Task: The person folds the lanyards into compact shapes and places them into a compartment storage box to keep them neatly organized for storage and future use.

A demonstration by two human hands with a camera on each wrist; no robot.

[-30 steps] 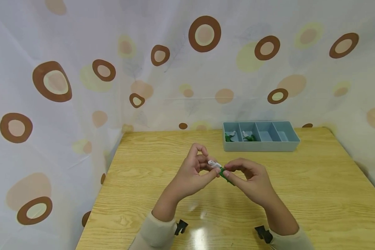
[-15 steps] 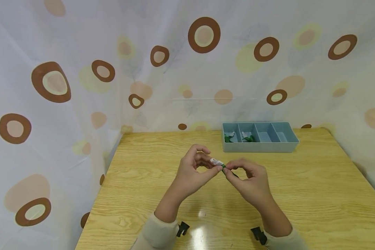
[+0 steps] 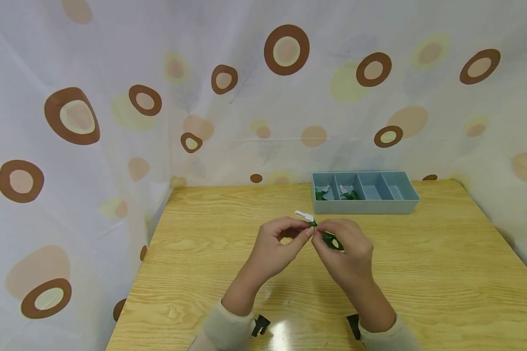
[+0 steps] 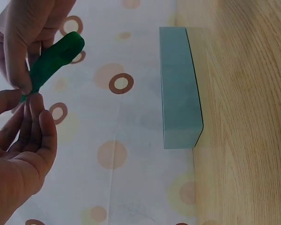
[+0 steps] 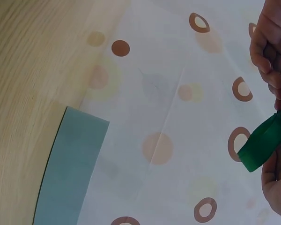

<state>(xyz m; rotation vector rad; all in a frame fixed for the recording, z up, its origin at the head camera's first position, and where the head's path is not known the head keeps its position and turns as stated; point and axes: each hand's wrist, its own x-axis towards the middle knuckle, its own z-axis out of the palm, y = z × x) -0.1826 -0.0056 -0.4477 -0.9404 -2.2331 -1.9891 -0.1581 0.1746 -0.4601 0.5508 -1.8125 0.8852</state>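
A green ribbon (image 3: 327, 238) with a white clip-like piece (image 3: 304, 215) at its far end is held up over the table between both hands. My left hand (image 3: 274, 246) pinches the ribbon between thumb and fingers near the white piece. Right beside it, my right hand (image 3: 344, 248) pinches the ribbon too, with the fingertips of both hands meeting. A looped end of the ribbon (image 5: 262, 143) sticks out past the right hand. In the left wrist view, the ribbon (image 4: 56, 58) slants up from the pinching fingertips. The pinched part is mostly hidden.
Behind the hands, a blue-grey tray (image 3: 362, 207) with several compartments stands at the back of the wooden table (image 3: 211, 234). Green and white pieces (image 3: 349, 194) lie in its two left compartments. A patterned curtain (image 3: 246, 112) hangs along the back and sides.
Both hands have drawn closer together, the right one moving left. The white piece has risen above the fingertips, and the ribbon's looped end now opens out beside the right hand.
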